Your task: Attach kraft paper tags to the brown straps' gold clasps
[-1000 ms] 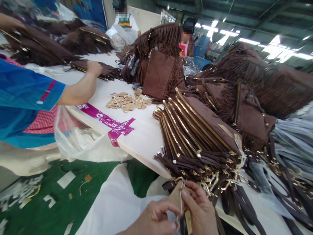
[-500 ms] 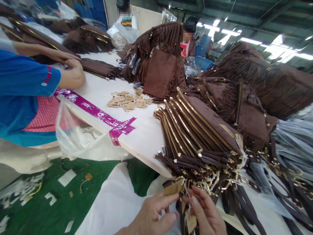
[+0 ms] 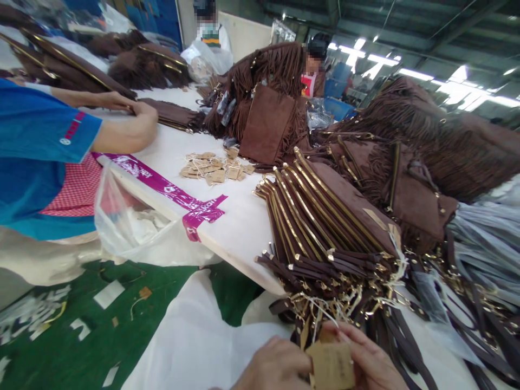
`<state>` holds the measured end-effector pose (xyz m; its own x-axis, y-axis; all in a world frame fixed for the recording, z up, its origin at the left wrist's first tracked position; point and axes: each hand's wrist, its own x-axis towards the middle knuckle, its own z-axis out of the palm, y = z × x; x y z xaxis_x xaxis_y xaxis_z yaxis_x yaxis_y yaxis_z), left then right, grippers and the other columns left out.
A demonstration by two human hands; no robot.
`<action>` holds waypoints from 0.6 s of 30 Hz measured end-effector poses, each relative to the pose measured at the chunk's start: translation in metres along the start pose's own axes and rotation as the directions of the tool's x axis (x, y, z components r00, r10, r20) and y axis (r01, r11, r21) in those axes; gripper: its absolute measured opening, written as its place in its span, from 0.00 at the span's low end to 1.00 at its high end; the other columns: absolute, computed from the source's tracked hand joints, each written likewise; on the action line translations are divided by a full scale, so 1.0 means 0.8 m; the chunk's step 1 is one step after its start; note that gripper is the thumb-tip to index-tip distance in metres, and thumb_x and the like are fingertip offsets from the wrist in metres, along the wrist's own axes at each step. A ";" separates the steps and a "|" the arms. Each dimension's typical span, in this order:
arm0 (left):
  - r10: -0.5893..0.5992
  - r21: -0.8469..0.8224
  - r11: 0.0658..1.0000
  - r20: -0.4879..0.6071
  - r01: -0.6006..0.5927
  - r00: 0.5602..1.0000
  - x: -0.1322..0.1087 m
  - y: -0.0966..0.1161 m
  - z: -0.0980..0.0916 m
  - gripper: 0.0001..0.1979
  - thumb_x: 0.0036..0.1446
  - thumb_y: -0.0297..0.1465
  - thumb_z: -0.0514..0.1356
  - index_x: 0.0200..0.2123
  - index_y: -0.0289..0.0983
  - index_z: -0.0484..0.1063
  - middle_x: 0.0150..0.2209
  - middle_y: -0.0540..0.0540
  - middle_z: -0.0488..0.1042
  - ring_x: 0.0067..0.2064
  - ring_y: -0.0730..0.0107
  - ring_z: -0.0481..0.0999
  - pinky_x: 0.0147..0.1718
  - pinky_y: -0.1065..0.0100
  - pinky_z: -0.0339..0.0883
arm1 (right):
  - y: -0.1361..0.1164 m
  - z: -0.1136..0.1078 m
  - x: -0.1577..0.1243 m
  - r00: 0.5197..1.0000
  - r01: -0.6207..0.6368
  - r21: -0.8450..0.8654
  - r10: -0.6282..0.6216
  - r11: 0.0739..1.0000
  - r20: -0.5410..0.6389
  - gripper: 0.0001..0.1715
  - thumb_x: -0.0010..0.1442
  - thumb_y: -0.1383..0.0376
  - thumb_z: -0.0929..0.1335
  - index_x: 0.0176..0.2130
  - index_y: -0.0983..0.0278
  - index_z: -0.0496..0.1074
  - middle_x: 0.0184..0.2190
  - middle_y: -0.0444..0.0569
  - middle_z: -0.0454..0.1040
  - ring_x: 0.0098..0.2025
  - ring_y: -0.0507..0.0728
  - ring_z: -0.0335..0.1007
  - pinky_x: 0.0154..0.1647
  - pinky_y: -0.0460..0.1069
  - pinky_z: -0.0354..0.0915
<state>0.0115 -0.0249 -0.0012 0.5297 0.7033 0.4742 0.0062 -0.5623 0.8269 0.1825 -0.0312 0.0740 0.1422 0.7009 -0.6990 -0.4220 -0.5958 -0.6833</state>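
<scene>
At the bottom edge my right hand [image 3: 368,352] pinches a brown paper tag [image 3: 332,365] and its white string between thumb and fingers. Just left of the tag is my left hand [image 3: 278,364], its fingers curled and blurred against the tag's left side; what they hold is hidden. Above both hands, brown straps with gold clasps and white strings [image 3: 320,309] hang over the table edge. They belong to a fanned stack of brown bags [image 3: 325,211] with gold zippers. Another tag [image 3: 376,219] lies on the top bag.
Loose tags [image 3: 215,167] lie on the white table [image 3: 239,233], which has purple tape [image 3: 162,187] along its edge. Fringed brown bags [image 3: 270,122] are heaped behind. A co-worker's arm [image 3: 125,130] reaches over the table at left. Two people stand farther back.
Both hands have moved slightly down and right. The tag between them now faces the camera, larger in view. The co-worker's hands at left have shifted right and a little higher.
</scene>
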 end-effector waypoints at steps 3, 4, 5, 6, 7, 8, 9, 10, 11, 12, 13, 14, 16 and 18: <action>-0.424 -0.118 0.904 -0.121 0.411 0.898 0.018 -0.004 -0.015 0.11 0.56 0.33 0.51 0.42 0.38 0.65 0.43 0.43 0.71 0.45 0.66 0.69 0.44 0.68 0.60 | -0.019 -0.004 -0.006 0.986 0.029 -0.047 -0.037 0.998 -0.165 0.21 0.32 0.61 0.79 0.29 0.65 0.76 0.29 0.48 0.76 0.28 0.50 0.70 0.28 0.40 0.66; -0.548 -0.134 0.836 -0.132 0.533 0.826 0.025 -0.007 -0.014 0.14 0.53 0.29 0.51 0.44 0.37 0.64 0.45 0.43 0.70 0.47 0.66 0.67 0.46 0.67 0.59 | -0.022 -0.004 -0.007 0.982 0.043 -0.047 -0.051 0.998 -0.183 0.21 0.32 0.62 0.79 0.29 0.65 0.76 0.28 0.48 0.76 0.27 0.49 0.69 0.27 0.39 0.65; -0.640 -0.132 0.769 -0.134 0.626 0.757 0.032 -0.010 -0.011 0.16 0.51 0.26 0.51 0.45 0.36 0.63 0.45 0.43 0.70 0.47 0.66 0.66 0.47 0.65 0.58 | -0.025 -0.004 -0.007 0.980 0.057 -0.046 -0.065 0.997 -0.187 0.21 0.31 0.63 0.79 0.29 0.66 0.76 0.28 0.47 0.76 0.25 0.47 0.68 0.25 0.37 0.63; -0.689 -0.115 0.725 -0.136 0.679 0.712 0.039 -0.013 -0.006 0.17 0.48 0.24 0.51 0.45 0.36 0.64 0.44 0.44 0.70 0.47 0.65 0.66 0.48 0.64 0.57 | -0.026 -0.005 -0.007 0.981 0.067 -0.048 -0.075 0.997 -0.181 0.21 0.31 0.63 0.79 0.29 0.66 0.76 0.28 0.47 0.76 0.24 0.46 0.67 0.24 0.37 0.63; -0.708 -0.086 0.705 -0.147 0.704 0.691 0.044 -0.016 0.000 0.17 0.47 0.24 0.51 0.42 0.37 0.65 0.43 0.45 0.70 0.46 0.65 0.66 0.48 0.63 0.56 | -0.028 -0.005 -0.006 0.981 0.074 -0.054 -0.083 0.996 -0.176 0.21 0.31 0.63 0.79 0.28 0.66 0.76 0.27 0.47 0.76 0.23 0.46 0.67 0.24 0.37 0.63; -0.714 -0.051 0.695 -0.166 0.717 0.680 0.049 -0.018 0.007 0.16 0.46 0.24 0.51 0.40 0.37 0.65 0.41 0.46 0.70 0.45 0.64 0.65 0.47 0.62 0.56 | -0.029 -0.005 -0.004 0.981 0.082 -0.068 -0.093 0.994 -0.172 0.21 0.30 0.63 0.79 0.28 0.65 0.76 0.27 0.47 0.76 0.23 0.47 0.67 0.24 0.38 0.64; -0.717 -0.019 0.685 -0.193 0.728 0.670 0.052 -0.020 0.013 0.14 0.46 0.24 0.52 0.39 0.37 0.65 0.40 0.47 0.70 0.44 0.64 0.65 0.46 0.62 0.55 | -0.030 -0.006 -0.003 0.979 0.091 -0.094 -0.107 0.991 -0.172 0.21 0.30 0.62 0.79 0.28 0.65 0.76 0.27 0.47 0.76 0.25 0.48 0.69 0.27 0.39 0.65; -0.718 0.007 0.676 -0.218 0.737 0.660 0.054 -0.021 0.018 0.14 0.45 0.24 0.52 0.38 0.38 0.65 0.39 0.47 0.70 0.43 0.64 0.65 0.45 0.62 0.55 | -0.031 -0.007 -0.001 0.977 0.103 -0.131 -0.126 0.986 -0.174 0.21 0.30 0.61 0.79 0.28 0.64 0.76 0.27 0.46 0.76 0.28 0.50 0.70 0.29 0.40 0.66; -0.718 0.024 0.669 -0.239 0.743 0.654 0.055 -0.022 0.022 0.13 0.45 0.25 0.52 0.38 0.38 0.65 0.38 0.47 0.70 0.42 0.64 0.65 0.44 0.62 0.55 | -0.032 -0.009 0.001 0.973 0.117 -0.181 -0.149 0.976 -0.174 0.21 0.31 0.59 0.79 0.29 0.63 0.76 0.28 0.46 0.76 0.30 0.52 0.71 0.30 0.41 0.67; -0.716 0.035 0.666 -0.250 0.745 0.652 0.056 -0.022 0.024 0.14 0.45 0.25 0.53 0.38 0.38 0.64 0.38 0.47 0.70 0.41 0.64 0.65 0.43 0.62 0.55 | -0.034 -0.011 0.003 0.969 0.135 -0.247 -0.180 0.959 -0.169 0.21 0.33 0.57 0.78 0.29 0.62 0.76 0.27 0.45 0.76 0.31 0.53 0.71 0.31 0.42 0.67; -0.718 0.043 0.663 -0.249 0.748 0.650 0.056 -0.021 0.025 0.14 0.45 0.25 0.53 0.38 0.38 0.64 0.37 0.48 0.70 0.41 0.63 0.65 0.43 0.62 0.55 | -0.034 -0.014 0.005 0.960 0.163 -0.335 -0.227 0.928 -0.162 0.22 0.34 0.54 0.77 0.30 0.61 0.75 0.27 0.45 0.76 0.33 0.55 0.71 0.32 0.42 0.67; -0.721 0.055 0.661 -0.230 0.748 0.654 0.056 -0.019 0.024 0.13 0.45 0.25 0.52 0.37 0.38 0.64 0.36 0.48 0.71 0.40 0.63 0.65 0.42 0.63 0.55 | -0.034 -0.018 0.007 0.946 0.193 -0.442 -0.286 0.876 -0.154 0.22 0.35 0.51 0.75 0.29 0.61 0.75 0.27 0.45 0.76 0.33 0.56 0.71 0.33 0.44 0.66; -0.710 0.103 0.676 -0.170 0.729 0.683 0.056 -0.013 0.021 0.10 0.45 0.24 0.51 0.33 0.37 0.66 0.35 0.47 0.71 0.40 0.63 0.66 0.41 0.63 0.56 | -0.030 -0.026 0.012 0.889 0.258 -0.667 -0.442 0.699 -0.120 0.22 0.39 0.47 0.71 0.29 0.60 0.74 0.29 0.46 0.76 0.36 0.59 0.70 0.37 0.48 0.65; -0.686 0.151 0.703 -0.116 0.695 0.719 0.058 -0.003 0.016 0.09 0.45 0.23 0.50 0.29 0.37 0.67 0.34 0.45 0.72 0.40 0.62 0.67 0.42 0.62 0.56 | -0.021 -0.034 0.017 0.824 0.274 -0.826 -0.563 0.493 -0.063 0.22 0.45 0.46 0.66 0.31 0.60 0.74 0.32 0.48 0.76 0.39 0.62 0.69 0.41 0.52 0.63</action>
<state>0.0467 0.0033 0.0147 0.2784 0.9412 -0.1912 0.5006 0.0276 0.8652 0.2160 -0.0224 0.0702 0.4109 0.8884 -0.2048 0.5704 -0.4258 -0.7024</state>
